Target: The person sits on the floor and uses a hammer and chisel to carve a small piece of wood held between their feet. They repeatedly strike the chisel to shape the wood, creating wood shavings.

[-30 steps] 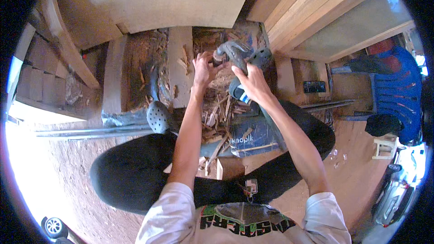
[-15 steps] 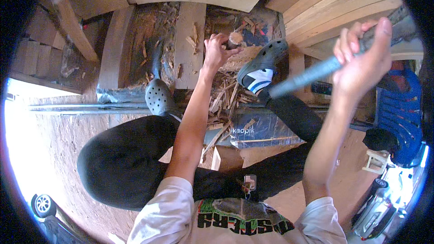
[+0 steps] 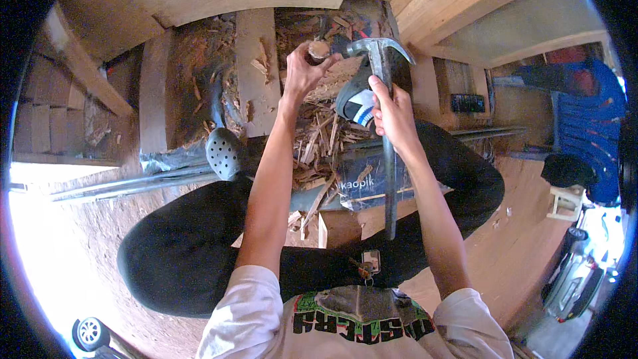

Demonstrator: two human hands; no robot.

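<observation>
Planks (image 3: pixel 256 60) and wood chips (image 3: pixel 325 143) lie ahead of the seated person. Right hand (image 3: pixel 392 110) clasps the claw hammer (image 3: pixel 379 53) high on its handle, for control; left hand (image 3: pixel 302 70) pinches a wooden peg (image 3: pixel 319 50) upright just beside the hammerhead.

A grey perforated clog (image 3: pixel 223 153) rests beside long metal rods (image 3: pixel 126 183) that run left across the reddish floor. Wood chips and splinters (image 3: pixel 319 143) lie heaped between upright wooden boards (image 3: pixel 256 70), with pale planks (image 3: pixel 452 0) stacked at the upper right. A blue plastic chair (image 3: pixel 588 126) stands at the right edge, and keys (image 3: pixel 369 264) hang at the waist.
</observation>
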